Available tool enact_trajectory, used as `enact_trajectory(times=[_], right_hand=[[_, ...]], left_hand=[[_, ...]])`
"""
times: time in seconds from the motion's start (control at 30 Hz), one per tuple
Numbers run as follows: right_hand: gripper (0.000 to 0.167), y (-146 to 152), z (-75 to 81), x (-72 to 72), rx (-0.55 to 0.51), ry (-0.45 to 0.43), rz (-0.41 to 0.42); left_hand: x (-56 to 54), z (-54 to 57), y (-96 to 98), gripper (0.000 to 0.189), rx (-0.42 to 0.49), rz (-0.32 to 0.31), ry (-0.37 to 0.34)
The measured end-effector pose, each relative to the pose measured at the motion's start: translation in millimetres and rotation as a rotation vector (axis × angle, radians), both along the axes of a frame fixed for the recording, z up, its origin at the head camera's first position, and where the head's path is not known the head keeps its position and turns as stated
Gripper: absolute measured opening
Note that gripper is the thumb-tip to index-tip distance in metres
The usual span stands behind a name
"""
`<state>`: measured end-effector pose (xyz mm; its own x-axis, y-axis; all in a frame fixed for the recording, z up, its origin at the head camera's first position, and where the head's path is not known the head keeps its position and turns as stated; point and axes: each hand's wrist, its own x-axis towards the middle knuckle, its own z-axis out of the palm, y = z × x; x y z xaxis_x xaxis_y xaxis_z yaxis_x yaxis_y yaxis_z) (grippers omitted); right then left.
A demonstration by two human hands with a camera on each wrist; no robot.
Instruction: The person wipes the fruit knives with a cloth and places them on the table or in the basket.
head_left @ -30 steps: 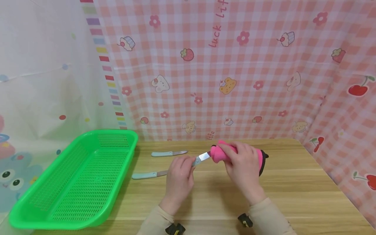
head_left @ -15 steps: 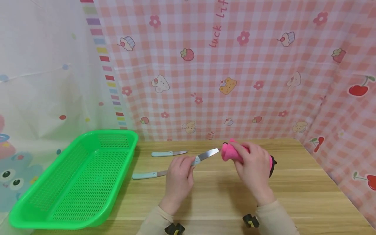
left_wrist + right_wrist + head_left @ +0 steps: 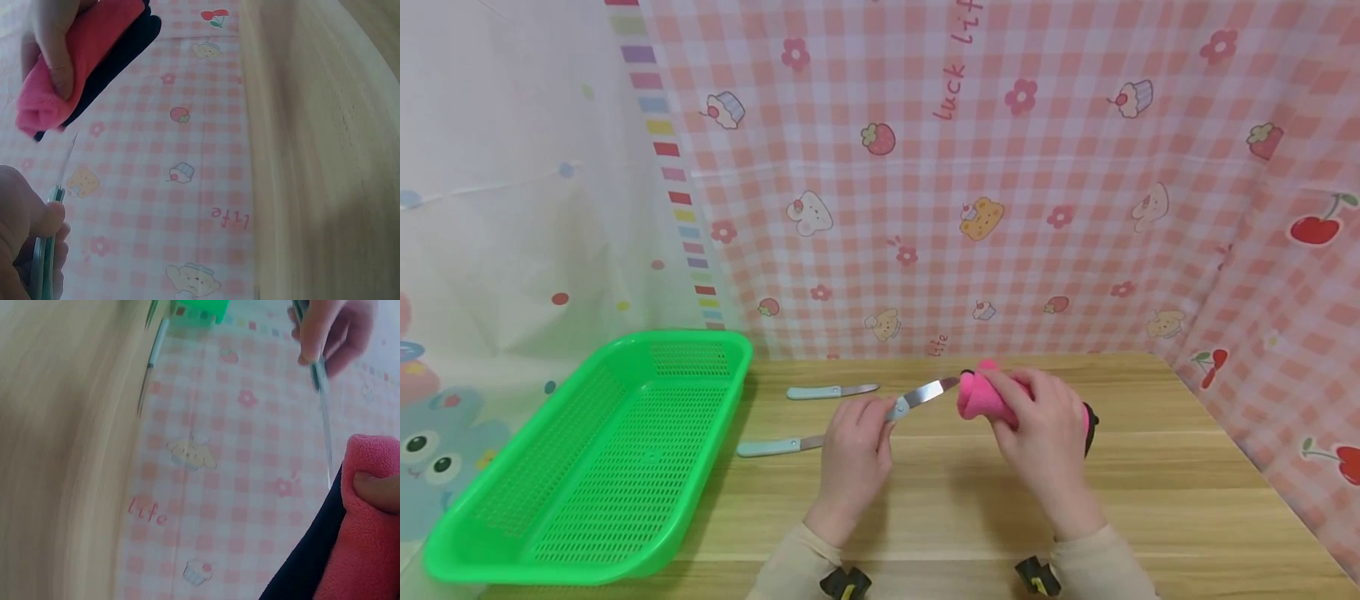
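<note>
My left hand [image 3: 853, 437] grips the pale blue handle of a small paring knife [image 3: 925, 392], its blade pointing right and slightly up. My right hand [image 3: 1041, 429] holds a folded plush cloth [image 3: 985, 398], pink on one face and black on the other. The cloth's folded end sits right at the knife tip. In the left wrist view the pink cloth [image 3: 87, 47] hangs over the tip, its black side facing the table. From the right wrist, the thumb presses on the pink cloth [image 3: 365, 544], and the thin blade [image 3: 326, 434] runs alongside its black face.
Two more paring knives lie on the wooden table [image 3: 940, 533]: one farther back [image 3: 816, 392], another nearer knife [image 3: 771, 447] partly hidden behind the left hand. A green perforated basket [image 3: 673, 517] stands at the left. Checked pink curtain [image 3: 850, 267] hangs behind the table.
The right hand drew the cloth rightward off the blade, baring its tip, then came slightly back left toward it. The left hand with the knife has stayed nearly still.
</note>
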<state>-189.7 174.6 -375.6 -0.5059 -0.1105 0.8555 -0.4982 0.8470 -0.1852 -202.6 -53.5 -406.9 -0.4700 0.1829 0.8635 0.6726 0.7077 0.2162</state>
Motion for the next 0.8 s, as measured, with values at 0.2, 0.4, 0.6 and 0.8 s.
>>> enact_trajectory(times=[0.2,0.4,0.6,0.8], right_hand=[[0.04,-19,0.5,0.2,0.064,0.034,0.112],[0.033,-33,-1.4,-2.0,0.128,0.047,0.111],[0.033,-36,-2.2,-2.8,0.153,0.025,0.055],[0.035,-27,-1.2,-4.0,0.115,0.018,0.016]], left_hand=[[0.0,2.1,2.2,0.027,-0.009,-0.012,0.003],[1.6,2.3,4.9,0.026,-0.032,-0.016,0.001],[1.9,0.7,6.4,0.028,-0.042,-0.021,0.017],[2.3,0.2,6.6,0.03,-0.045,-0.015,0.007]])
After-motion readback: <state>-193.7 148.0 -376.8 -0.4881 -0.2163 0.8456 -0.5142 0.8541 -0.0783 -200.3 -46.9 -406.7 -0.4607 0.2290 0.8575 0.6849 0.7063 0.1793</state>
